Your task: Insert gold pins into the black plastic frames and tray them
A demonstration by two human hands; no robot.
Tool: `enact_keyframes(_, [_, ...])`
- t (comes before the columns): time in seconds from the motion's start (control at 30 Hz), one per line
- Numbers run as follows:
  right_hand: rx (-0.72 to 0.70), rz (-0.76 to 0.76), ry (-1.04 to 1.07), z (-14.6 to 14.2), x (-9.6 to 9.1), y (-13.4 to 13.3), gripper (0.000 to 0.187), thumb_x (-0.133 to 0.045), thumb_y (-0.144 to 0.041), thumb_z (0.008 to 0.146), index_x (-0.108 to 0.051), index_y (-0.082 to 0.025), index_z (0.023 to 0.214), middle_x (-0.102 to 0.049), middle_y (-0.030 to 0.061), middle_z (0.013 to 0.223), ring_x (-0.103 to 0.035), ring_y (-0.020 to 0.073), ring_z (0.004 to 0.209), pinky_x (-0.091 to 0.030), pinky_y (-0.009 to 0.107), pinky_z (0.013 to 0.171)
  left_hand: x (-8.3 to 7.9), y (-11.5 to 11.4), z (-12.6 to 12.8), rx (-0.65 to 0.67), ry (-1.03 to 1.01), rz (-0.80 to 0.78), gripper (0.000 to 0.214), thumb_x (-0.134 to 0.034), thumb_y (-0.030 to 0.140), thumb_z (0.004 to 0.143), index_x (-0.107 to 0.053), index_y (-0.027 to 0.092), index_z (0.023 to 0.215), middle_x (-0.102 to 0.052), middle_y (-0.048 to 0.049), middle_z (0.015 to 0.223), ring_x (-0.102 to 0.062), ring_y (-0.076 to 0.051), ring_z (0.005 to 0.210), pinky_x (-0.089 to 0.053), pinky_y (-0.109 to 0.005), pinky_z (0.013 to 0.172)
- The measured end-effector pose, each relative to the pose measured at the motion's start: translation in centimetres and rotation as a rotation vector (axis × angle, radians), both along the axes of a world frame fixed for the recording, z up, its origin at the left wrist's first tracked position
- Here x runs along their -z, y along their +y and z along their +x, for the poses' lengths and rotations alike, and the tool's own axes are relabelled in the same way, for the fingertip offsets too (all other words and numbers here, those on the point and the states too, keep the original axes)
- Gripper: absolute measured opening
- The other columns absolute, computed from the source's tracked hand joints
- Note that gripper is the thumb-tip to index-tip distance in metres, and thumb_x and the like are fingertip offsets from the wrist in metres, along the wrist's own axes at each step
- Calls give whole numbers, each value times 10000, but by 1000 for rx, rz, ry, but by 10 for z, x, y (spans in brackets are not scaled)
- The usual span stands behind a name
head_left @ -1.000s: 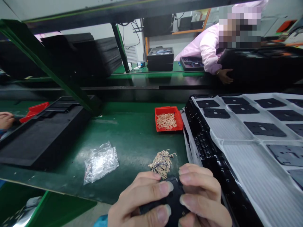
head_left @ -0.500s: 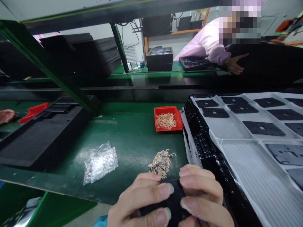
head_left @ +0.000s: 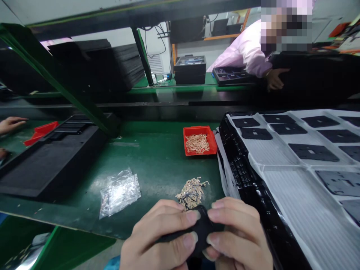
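Note:
At the bottom of the head view, my left hand point(head_left: 163, 232) and my right hand point(head_left: 239, 228) both grip a small black plastic part point(head_left: 203, 228). The fingertips of both hands press on its upper side, and much of it is hidden behind my fingers. Just beyond it, a loose pile of small tan strip-like pieces point(head_left: 192, 192) lies on the green table, close to my left fingertips. Behind the pile stands a red bin point(head_left: 200, 153) holding more of these tan pieces point(head_left: 197, 143).
On the right is a black tray stack point(head_left: 242, 161) topped by a white compartmented liner point(head_left: 292, 180) with flat black plates point(head_left: 313, 152). Clear plastic bags point(head_left: 120, 193) lie left on the green table point(head_left: 157, 161). A black foam box point(head_left: 56, 157) stands farther left; co-workers' hands show at left and across.
Both my hands have shifted slightly left with the black part, which has tilted a little. At far left a co-worker's hand reaches farther in; the person opposite has moved a hand slightly left.

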State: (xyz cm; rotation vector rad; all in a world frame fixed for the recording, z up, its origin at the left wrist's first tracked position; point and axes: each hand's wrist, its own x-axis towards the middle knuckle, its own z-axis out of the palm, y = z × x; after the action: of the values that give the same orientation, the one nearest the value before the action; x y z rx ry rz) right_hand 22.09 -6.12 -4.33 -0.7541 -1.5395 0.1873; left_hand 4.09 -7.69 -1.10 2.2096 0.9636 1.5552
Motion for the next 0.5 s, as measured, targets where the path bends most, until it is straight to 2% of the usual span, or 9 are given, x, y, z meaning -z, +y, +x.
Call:
enact_keyframes(0.07, [-37, 0, -15, -3, -2, 0, 200, -640, -55, 962, -642, -208, 834, -734, 18, 1005, -724, 162, 938, -638, 320, 799, -11, 4, -4, -9, 110, 42, 211, -585, 317, 1109, -725, 180, 1030, -840, -58, 1079, -831, -173, 898, -701, -337, 893])
enact_keyframes(0.13, [-88, -44, -44, -5, -3, -1, 246, -592, 33, 913, -618, -201, 840, -704, 28, 1067, -695, 156, 1029, -612, 284, 852, -21, 9, -9, 38, 225, 60, 153, -600, 218, 1095, -726, 177, 1019, -851, -48, 1012, -827, -177, 874, -699, -325, 875])
enact_keyframes(0.23, [-149, -176, -147, -4, 0, -5, 320, -523, 91, 830, -585, -221, 856, -660, 33, 1127, -640, 155, 1129, -587, 256, 921, -33, 15, -12, 35, 272, -55, 111, -625, 155, 1064, -734, 160, 1088, -835, -37, 909, -801, -179, 864, -690, -282, 825])
enact_keyframes(0.33, [-289, -382, -149, -2, 1, -6, 346, -479, 90, 812, -551, -241, 884, -617, 37, 1165, -641, 140, 1109, -590, 202, 809, -41, 18, -12, 56, 368, -130, 148, -602, 111, 1050, -738, 161, 1076, -795, -25, 819, -788, -174, 832, -665, -241, 743])
enact_keyframes(0.43, [-544, -628, -80, -2, 1, -4, 206, -503, -69, 989, -509, -252, 894, -600, 37, 1138, -665, 131, 993, -584, 197, 730, -44, 19, -13, 112, 435, -120, 224, -551, 51, 1033, -730, 183, 1009, -774, -12, 759, -775, -177, 753, -632, -247, 644])
enact_keyframes(0.47, [-612, -674, -38, -3, 3, -2, 181, -527, -201, 1056, -502, -252, 885, -608, 32, 1119, -664, 134, 972, -590, 214, 757, -42, 18, -14, 104, 410, -128, 210, -558, 62, 1036, -728, 183, 1009, -773, -12, 753, -772, -180, 750, -630, -249, 635])
enact_keyframes(0.5, [-646, -688, 23, -4, 5, -1, 238, -547, -354, 1085, -502, -252, 875, -617, 28, 1111, -660, 139, 965, -595, 233, 795, -40, 17, -15, 89, 374, -130, 185, -573, 80, 1041, -728, 180, 1020, -779, -14, 759, -769, -181, 748, -635, -253, 642])
